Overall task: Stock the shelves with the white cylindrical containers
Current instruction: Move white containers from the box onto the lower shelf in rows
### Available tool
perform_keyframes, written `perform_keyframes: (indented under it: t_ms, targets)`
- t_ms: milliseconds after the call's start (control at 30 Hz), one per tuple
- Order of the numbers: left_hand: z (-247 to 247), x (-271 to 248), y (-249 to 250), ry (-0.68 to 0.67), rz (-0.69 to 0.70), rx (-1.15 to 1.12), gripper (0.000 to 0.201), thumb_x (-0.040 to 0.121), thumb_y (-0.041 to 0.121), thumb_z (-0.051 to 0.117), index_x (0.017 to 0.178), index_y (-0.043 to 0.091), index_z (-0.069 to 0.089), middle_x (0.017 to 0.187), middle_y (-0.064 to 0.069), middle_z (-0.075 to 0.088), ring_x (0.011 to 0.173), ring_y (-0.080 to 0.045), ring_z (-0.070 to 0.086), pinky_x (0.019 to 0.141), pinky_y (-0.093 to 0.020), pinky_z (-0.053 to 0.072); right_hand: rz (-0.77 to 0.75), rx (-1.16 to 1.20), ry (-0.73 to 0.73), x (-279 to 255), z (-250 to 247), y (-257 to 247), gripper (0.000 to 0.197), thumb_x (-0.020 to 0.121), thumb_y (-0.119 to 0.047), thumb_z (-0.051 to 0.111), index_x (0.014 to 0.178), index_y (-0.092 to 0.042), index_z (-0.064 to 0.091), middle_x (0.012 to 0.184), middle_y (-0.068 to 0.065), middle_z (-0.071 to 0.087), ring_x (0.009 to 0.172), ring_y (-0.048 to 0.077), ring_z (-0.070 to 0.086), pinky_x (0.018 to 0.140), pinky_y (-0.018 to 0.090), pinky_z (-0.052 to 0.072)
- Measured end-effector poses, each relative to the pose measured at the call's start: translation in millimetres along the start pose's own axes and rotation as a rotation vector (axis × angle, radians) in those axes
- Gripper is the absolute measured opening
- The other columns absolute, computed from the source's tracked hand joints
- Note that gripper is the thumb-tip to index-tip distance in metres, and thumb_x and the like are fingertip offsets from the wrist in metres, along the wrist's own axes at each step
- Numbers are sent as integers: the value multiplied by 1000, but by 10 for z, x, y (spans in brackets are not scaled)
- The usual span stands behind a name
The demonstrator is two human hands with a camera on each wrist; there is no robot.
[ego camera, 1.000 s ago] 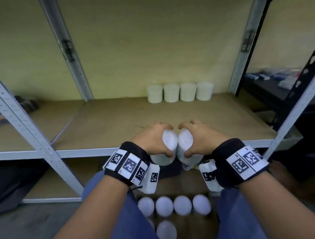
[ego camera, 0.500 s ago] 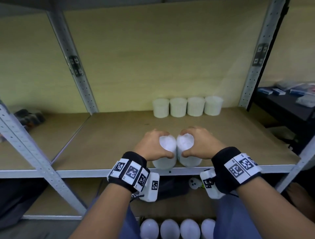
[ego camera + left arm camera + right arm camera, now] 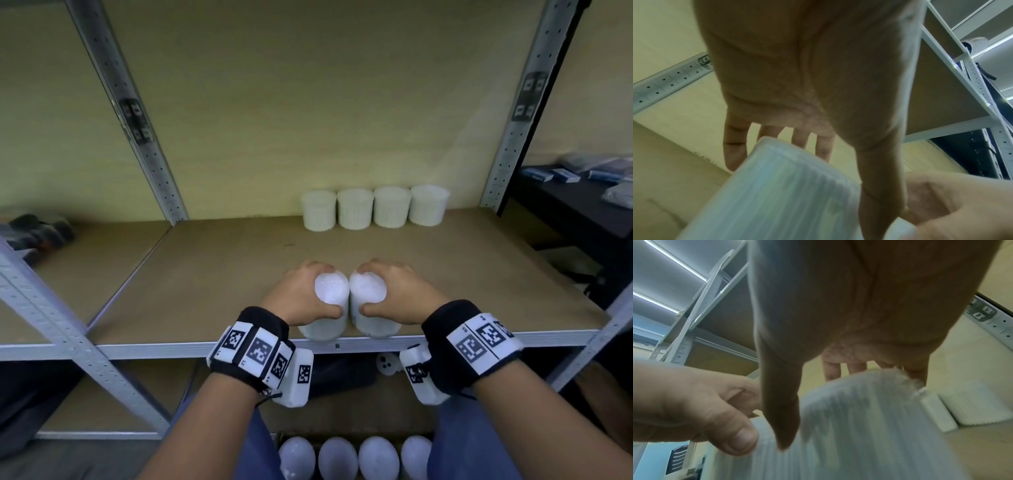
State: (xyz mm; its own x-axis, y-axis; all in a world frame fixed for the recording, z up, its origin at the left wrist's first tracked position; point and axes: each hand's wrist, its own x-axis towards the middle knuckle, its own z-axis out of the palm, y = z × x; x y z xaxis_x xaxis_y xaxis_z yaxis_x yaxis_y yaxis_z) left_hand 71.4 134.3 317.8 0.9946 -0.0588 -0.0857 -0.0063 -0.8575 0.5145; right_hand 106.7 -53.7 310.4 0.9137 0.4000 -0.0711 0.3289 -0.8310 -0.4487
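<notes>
My left hand (image 3: 301, 298) grips a white ribbed cylindrical container (image 3: 329, 298) from its left side. My right hand (image 3: 397, 296) grips a second one (image 3: 369, 296) from its right side. The two containers touch side by side just over the front edge of the wooden shelf (image 3: 212, 274). Whether they rest on the board I cannot tell. In the left wrist view the fingers (image 3: 735, 155) curl behind the container (image 3: 781, 191). In the right wrist view the thumb (image 3: 781, 410) lies on the ribbed side of the container (image 3: 859, 426). A row of several white containers (image 3: 373, 209) stands at the shelf's back wall.
Grey perforated uprights (image 3: 137, 137) frame the bay on both sides. More white containers (image 3: 356, 459) sit in a box on the floor between my knees. Dark objects (image 3: 37, 229) lie on the neighbouring shelf to the left. A black rack (image 3: 582, 212) stands on the right.
Both hands have carried the two containers up and forward from below the shelf's front rail to just over the shelf's front edge. The grip on each stays the same.
</notes>
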Motion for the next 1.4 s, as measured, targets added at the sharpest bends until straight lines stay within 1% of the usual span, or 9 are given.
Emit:
perform_keyframes:
  t_ms: [133,200,300,400,500,700,900,1167,1400]
  targets:
    - [-26,-65,29,-32,15,72,77,72,48,74,139,33,38,144,12,33,132,-22,30,109,-41,31,1,-43,-42,-92,-35,-21,85,68,-44,78,141,-36,36,158,-5,20,148,30,5,119,48,18]
    - [-32,-131,65,9,41,93,73,74,49,71,138,34,38,144,14,32,131,-20,26,106,-39,28,-9,-45,13,-172,-69,-46,79,70,-43,77,139,-35,38,156,-5,22,144,27,12,117,44,22]
    - [-17,-224,96,64,85,114,57,80,47,66,131,33,47,136,13,39,126,-17,30,105,-35,28,-35,-100,91,-281,-108,-82,62,77,-44,71,133,-32,47,139,-6,41,126,20,30,108,35,32]
    - [14,-305,108,110,99,134,39,84,38,63,121,26,56,125,8,49,120,-16,39,103,-32,36,-10,-153,88,-358,-134,-96,46,86,-41,62,129,-27,53,132,-3,48,127,21,36,107,34,33]
    - [69,-363,118,146,96,127,30,87,23,59,117,21,60,126,4,54,120,-15,45,98,-26,37,-31,-160,90,-388,-104,-73,36,89,-31,60,124,-23,57,132,-2,52,126,20,39,104,30,36]
    - [137,-380,130,252,108,130,29,87,9,54,112,20,65,122,2,59,113,-17,54,95,-30,46,-68,-120,179,-371,-7,-28,27,88,-20,60,115,-19,62,123,-2,58,118,17,45,96,28,41]
    - [163,-339,95,295,104,136,31,87,8,54,113,21,66,122,4,60,112,-16,56,90,-27,47,-102,-117,193,-326,-6,2,22,88,-23,61,110,-20,64,118,-3,60,115,16,49,95,27,41]
    - [83,-183,-57,299,56,114,33,86,6,54,112,21,67,121,0,63,112,-19,57,92,-29,49,-119,-132,162,-104,-12,-95,22,89,-22,61,111,-19,65,117,2,61,113,19,53,92,30,43]
    - [-57,-15,-263,315,14,123,34,88,4,52,116,19,65,125,-3,61,116,-21,56,94,-29,46,-141,-114,139,263,44,-230,22,89,-21,61,111,-17,64,120,3,61,113,20,55,89,27,41]
